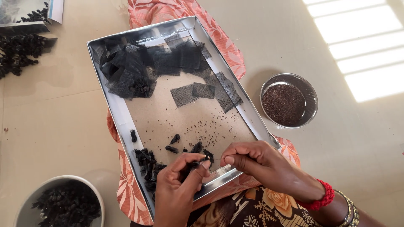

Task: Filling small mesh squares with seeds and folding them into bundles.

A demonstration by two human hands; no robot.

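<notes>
At the far left, a loose heap of small black twisted bundles is seen on the pale floor, with the corner of another shallow silver tray above it holding a few more. At the lower left, a round white bowl is filled with the same black bundles. In the middle, a shallow rectangular cardboard tray with silver walls is rested on an orange floral cloth. Its far end is covered by a pile of black mesh squares, its brown base is sprinkled with tiny dark seeds, and a cluster of tied black mesh bundles is gathered at its near left corner. Over the tray's near edge, the left hand is pinched shut on a small black mesh bundle, which is held between thumb and fingertips. Just beside it, the right hand is closed, its fingertips pressed together at the same bundle; what it grips cannot be told. At the right, a round steel bowl is part filled with dark brown seeds.
</notes>
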